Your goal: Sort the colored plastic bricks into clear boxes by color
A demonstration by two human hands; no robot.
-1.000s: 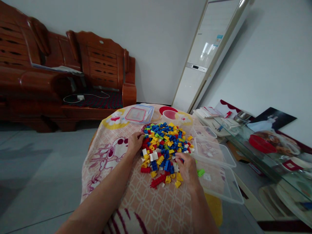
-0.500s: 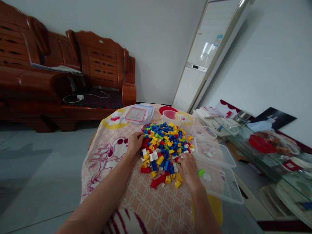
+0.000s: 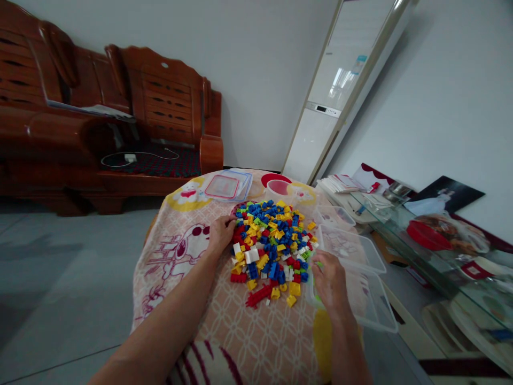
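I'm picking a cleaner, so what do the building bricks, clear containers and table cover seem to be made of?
Building bricks: probably hard plastic, slightly glossy, with crisp molded edges.
Clear containers: likely smooth plastic, see-through enough to show the pattern beneath.
Table cover: apparently matte fabric, draping softly without shine; its fiber is unclear.

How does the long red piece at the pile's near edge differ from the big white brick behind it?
Colour: the red piece is red, the white brick white.
Shape: the red piece is long and thin, the white brick blocky.
Place: the red piece lies slantwise at the near edge, the white brick farther in.
Both belong to the loose pile.
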